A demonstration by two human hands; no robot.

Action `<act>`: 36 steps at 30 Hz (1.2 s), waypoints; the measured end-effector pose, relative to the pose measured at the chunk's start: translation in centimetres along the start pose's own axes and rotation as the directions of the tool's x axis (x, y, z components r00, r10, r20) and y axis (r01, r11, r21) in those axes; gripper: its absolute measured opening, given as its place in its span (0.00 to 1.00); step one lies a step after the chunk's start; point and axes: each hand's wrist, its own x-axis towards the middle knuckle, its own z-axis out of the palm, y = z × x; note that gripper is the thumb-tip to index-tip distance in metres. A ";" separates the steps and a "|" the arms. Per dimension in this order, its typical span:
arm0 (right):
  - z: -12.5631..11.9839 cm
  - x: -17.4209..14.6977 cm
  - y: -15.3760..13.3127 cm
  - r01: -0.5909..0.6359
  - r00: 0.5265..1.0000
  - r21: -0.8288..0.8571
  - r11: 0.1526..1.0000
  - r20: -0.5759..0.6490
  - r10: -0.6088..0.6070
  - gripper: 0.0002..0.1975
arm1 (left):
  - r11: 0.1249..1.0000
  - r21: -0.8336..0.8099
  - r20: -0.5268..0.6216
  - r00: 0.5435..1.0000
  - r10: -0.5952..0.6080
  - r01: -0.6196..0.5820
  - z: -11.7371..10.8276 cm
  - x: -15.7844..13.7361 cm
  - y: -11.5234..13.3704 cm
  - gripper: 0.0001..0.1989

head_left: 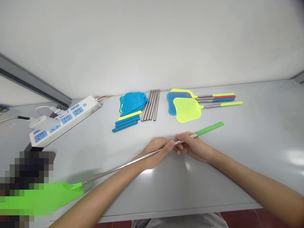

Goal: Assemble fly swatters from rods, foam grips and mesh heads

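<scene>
Both hands grip a fly swatter with a long extended metal shaft [123,165], a green handle sleeve [210,128] and a bright green mesh head [67,193]. My left hand [158,150] is closed on the thin part of the shaft, thumb along it. Right beside it, my right hand [190,144] holds the thicker shaft section just below the green sleeve. The swatter slants from the lower left up to the right, above the table. Part of the green head is hidden by blurred blocks at the left edge.
Behind the hands lie blue swatter heads [134,102], blue and yellow sleeves [127,122] and several metal tubes [150,106]. To their right rest assembled swatters, a yellow one [188,110] on top. A power strip [68,122] with plugs and cables sits at left, before the wall [147,44].
</scene>
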 end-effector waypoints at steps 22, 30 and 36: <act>-1.3 -0.4 -1.6 -0.004 0.999 -0.095 0.995 0.041 0.008 0.19 | 0.996 0.084 -0.312 0.949 0.044 -0.018 0.6 -1.1 -0.7 0.23; -1.6 -0.3 -1.9 0.018 1.000 -0.143 0.989 0.011 -0.016 0.19 | 0.997 0.075 -0.343 0.939 0.011 0.015 0.6 -1.2 -1.2 0.24; -1.6 -0.1 -1.6 0.028 1.000 -0.115 0.993 -0.001 -0.029 0.19 | 0.979 0.167 -0.354 0.920 0.167 -0.113 0.5 -0.8 -1.0 0.23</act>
